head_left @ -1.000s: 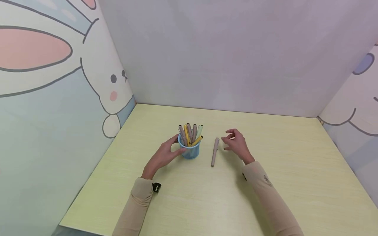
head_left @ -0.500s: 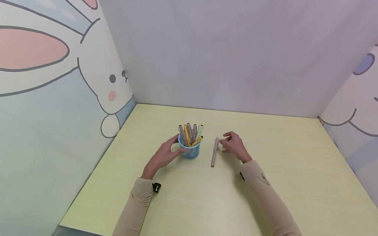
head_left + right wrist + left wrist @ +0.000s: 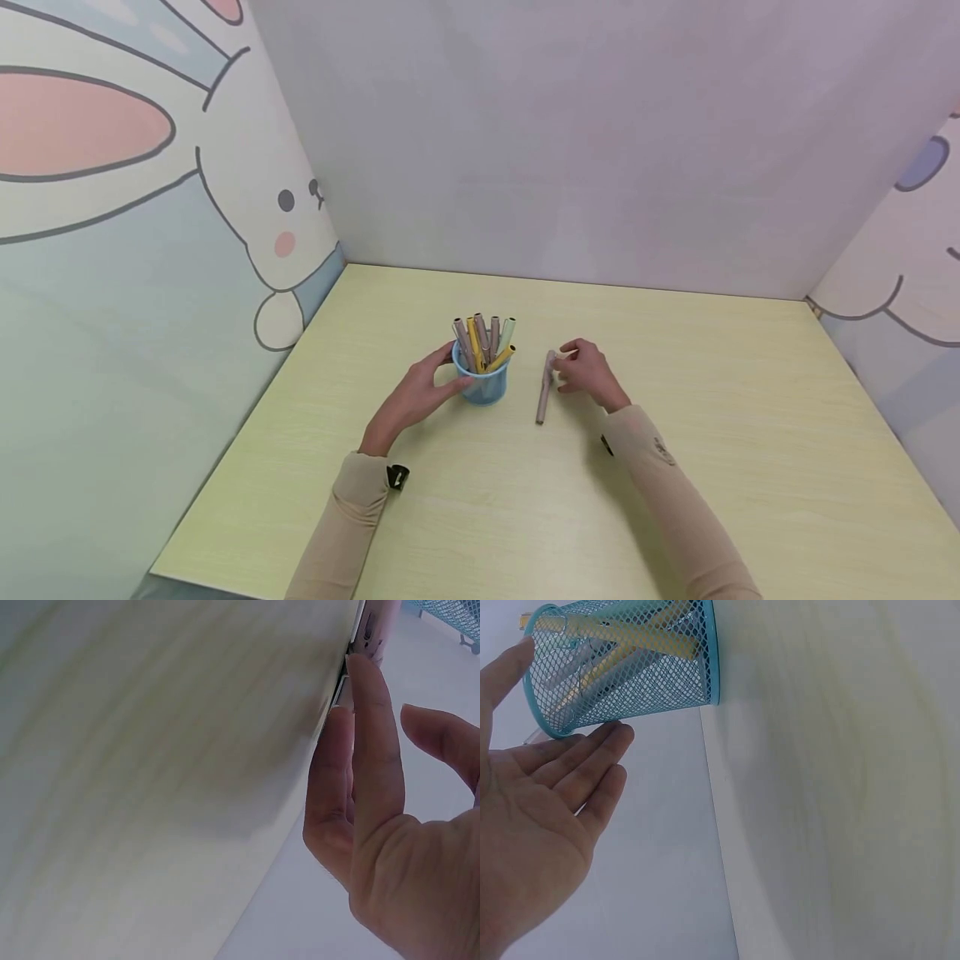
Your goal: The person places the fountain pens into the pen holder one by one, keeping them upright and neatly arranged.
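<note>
Looking down, I am seeing a pale yellow wood-grain table [image 3: 712, 433] boxed in by matte panels, the rabbit-print wall [image 3: 142, 208] standing at left; my left hand [image 3: 411, 398] is resting with straight, relaxed fingers against the blue wire-mesh cup [image 3: 482, 385], which is standing upright and bristling with slim capped pens [image 3: 483, 337]; my right hand [image 3: 588, 373] is touching fingertips to the beige pen [image 3: 544, 387] lying flat just right of the cup, not yet clasping it.

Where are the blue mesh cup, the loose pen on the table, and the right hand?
blue mesh cup [image 3: 483, 388]: head view, front wall.
loose pen [image 3: 543, 398]: head view, middle of barrel.
right hand [image 3: 588, 377]: head view, back of hand.
</note>
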`<state>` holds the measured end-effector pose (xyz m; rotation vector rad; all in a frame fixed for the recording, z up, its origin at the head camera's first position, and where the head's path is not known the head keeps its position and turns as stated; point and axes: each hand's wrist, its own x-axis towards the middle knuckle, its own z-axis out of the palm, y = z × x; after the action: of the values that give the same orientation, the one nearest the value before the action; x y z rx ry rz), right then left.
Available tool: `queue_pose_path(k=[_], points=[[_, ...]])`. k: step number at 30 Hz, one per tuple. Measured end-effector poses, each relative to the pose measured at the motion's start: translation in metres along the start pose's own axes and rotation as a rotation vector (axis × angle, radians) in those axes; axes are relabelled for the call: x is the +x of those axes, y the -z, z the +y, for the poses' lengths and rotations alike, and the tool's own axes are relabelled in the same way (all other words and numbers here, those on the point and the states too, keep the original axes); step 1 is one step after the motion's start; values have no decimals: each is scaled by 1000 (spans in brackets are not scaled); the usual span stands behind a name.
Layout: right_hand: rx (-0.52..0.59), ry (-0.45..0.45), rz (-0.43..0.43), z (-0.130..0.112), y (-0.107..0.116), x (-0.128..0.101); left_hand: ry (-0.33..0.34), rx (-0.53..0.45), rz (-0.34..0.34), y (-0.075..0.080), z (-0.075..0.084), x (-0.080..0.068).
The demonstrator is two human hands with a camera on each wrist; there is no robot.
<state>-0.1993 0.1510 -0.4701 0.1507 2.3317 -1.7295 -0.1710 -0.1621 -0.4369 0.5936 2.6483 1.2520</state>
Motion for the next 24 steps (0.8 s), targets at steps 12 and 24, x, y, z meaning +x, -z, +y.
queue_pose_path(k=[12,24], points=[[-25,-34,-5,0,-7,4,3,-4,-2,0,1,-1],[-56,-71,-14,-2,-10,11,-5,-9,-1,0,1,-2]])
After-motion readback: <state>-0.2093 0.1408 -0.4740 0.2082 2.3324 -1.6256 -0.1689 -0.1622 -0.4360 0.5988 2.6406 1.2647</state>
